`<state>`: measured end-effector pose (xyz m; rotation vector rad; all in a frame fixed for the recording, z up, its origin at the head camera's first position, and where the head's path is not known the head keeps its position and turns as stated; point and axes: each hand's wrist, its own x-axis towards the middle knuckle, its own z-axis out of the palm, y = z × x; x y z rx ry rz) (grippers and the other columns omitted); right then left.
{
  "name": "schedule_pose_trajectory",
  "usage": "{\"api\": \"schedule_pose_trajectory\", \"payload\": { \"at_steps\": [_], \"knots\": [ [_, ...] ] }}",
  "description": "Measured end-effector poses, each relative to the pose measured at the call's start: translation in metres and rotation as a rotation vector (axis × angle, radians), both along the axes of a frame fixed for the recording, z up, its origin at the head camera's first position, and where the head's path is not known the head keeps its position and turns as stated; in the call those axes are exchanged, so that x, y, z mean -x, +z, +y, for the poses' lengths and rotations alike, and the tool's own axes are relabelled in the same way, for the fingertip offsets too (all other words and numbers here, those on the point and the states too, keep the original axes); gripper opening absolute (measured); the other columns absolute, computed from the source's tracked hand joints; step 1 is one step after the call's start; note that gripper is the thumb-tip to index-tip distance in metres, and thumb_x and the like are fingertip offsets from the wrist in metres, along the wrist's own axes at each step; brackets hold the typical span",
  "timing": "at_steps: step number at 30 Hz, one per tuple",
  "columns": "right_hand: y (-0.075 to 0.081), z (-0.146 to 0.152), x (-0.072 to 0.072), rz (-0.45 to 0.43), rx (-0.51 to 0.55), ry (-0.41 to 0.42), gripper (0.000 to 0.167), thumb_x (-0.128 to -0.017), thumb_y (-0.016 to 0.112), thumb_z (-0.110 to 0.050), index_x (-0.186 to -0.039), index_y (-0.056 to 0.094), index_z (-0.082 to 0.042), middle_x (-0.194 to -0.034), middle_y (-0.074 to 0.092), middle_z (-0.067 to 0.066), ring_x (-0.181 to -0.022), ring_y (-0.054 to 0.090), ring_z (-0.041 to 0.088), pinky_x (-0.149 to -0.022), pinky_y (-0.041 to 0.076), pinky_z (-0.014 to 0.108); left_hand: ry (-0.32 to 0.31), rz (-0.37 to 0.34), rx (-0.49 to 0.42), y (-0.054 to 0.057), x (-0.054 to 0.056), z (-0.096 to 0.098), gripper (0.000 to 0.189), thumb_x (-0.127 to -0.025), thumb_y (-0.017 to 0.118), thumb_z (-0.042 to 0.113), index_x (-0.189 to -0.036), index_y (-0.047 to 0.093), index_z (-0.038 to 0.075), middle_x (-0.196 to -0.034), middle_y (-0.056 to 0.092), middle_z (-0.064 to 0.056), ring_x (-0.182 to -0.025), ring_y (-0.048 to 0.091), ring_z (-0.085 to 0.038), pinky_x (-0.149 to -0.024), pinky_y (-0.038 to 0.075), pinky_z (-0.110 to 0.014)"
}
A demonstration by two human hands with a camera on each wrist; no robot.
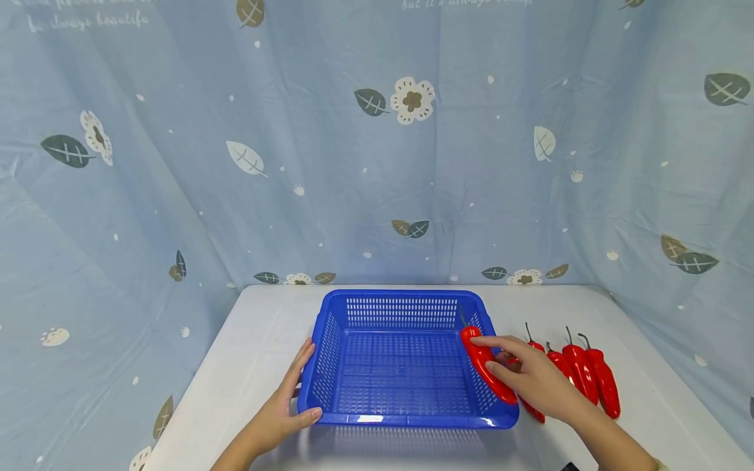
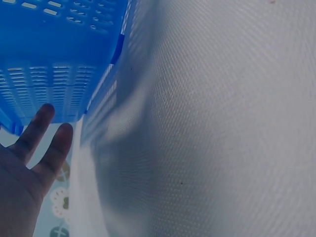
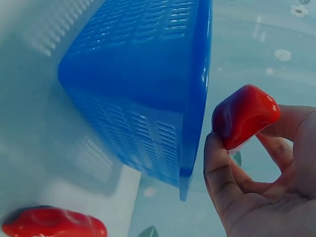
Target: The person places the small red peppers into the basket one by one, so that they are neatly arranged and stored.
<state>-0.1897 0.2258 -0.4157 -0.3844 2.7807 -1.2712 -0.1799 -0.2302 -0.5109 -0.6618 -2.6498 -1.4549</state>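
Note:
A blue plastic basket with slotted walls stands upright on the table, its visible floor bare. My left hand rests against the basket's left side, thumb by the front corner and fingers fairly straight along the wall. Over the basket's right rim, my right hand pinches a long red chili pepper between thumb and fingers. The held pepper tilts, with its green stem pointing away over the basket. In the right wrist view, its blunt red end shows above the rim level.
Several more red peppers lie on the white table right of the basket, some partly hidden by my right hand and forearm. A blue patterned curtain hangs behind the table and along both sides.

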Motion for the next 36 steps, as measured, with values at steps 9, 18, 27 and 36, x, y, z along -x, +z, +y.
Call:
{"api": "schedule_pose_trajectory", "payload": {
  "at_steps": [9, 18, 27, 36],
  "knots": [
    [-0.002, -0.013, 0.009, -0.057, 0.048, -0.005, 0.045, -0.094, 0.072, -0.015, -0.137, 0.064, -0.027, -0.125, 0.063, 0.013, -0.096, 0.063, 0.024, -0.067, 0.061, 0.029, -0.008, 0.023, 0.001, 0.002, -0.002, 0.0, 0.103, -0.084, 0.074, 0.018, -0.165, 0.011, 0.017, -0.171, 0.004, -0.009, -0.136, 0.041, -0.052, -0.093, 0.052, -0.045],
    [-0.001, -0.023, 0.019, -0.025, 0.01, -0.006, 0.044, -0.093, 0.073, -0.011, -0.134, 0.066, -0.028, -0.117, 0.066, 0.011, -0.092, 0.064, 0.022, -0.065, 0.062, 0.03, 0.008, 0.0, -0.001, 0.003, -0.002, 0.001, 0.102, -0.084, 0.074, 0.021, -0.165, 0.012, 0.019, -0.171, 0.003, -0.008, -0.139, 0.037, -0.052, -0.092, 0.051, -0.048],
    [-0.001, -0.03, 0.027, -0.036, 0.013, 0.015, 0.046, -0.094, 0.072, -0.01, -0.136, 0.065, -0.027, -0.114, 0.066, 0.012, -0.093, 0.064, 0.024, -0.063, 0.062, 0.03, 0.001, 0.003, -0.015, 0.002, -0.001, 0.001, 0.102, -0.084, 0.074, 0.02, -0.165, 0.012, 0.019, -0.171, 0.003, -0.008, -0.14, 0.036, -0.049, -0.091, 0.051, -0.046],
    [0.004, -0.035, 0.033, -0.015, 0.037, 0.052, 0.043, -0.096, 0.07, -0.014, -0.137, 0.064, -0.025, -0.113, 0.065, 0.012, -0.091, 0.063, 0.023, -0.062, 0.06, 0.028, 0.003, -0.001, -0.028, 0.002, -0.002, 0.002, 0.102, -0.084, 0.074, 0.02, -0.165, 0.012, 0.019, -0.171, 0.003, -0.01, -0.14, 0.034, -0.053, -0.09, 0.049, -0.055]
  ]
}}
